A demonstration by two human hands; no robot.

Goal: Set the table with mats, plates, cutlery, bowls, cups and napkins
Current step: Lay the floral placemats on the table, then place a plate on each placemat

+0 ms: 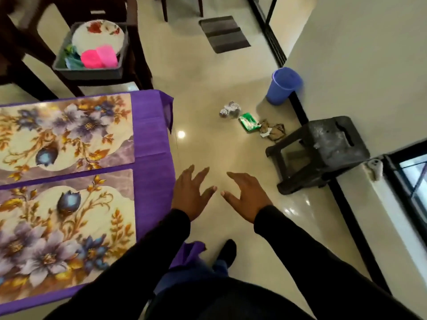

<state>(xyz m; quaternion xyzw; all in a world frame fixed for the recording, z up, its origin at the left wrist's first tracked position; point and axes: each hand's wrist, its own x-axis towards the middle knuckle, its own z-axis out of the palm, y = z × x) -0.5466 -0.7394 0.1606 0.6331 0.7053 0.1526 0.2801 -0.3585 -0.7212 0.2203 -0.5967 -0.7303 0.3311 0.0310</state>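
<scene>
Two floral mats lie side by side on the purple-clothed table (150, 139): a far mat (67, 132) and a near mat (67, 232). Beyond the table, a dark grey tray (90, 72) rests on a chair and holds a flowered plate (99, 35), two pink cups (99, 57) and some green items (71, 57). My left hand (191, 195) and my right hand (247, 197) hover over the floor to the right of the table, fingers spread, both holding nothing.
A dark plastic stool (323, 148) stands by the right wall. A blue bucket (283, 85) and scattered wrappers (249, 121) lie on the tiled floor. A grey doormat (224, 33) lies farther back. Dark wooden chairs (20, 54) stand behind the table.
</scene>
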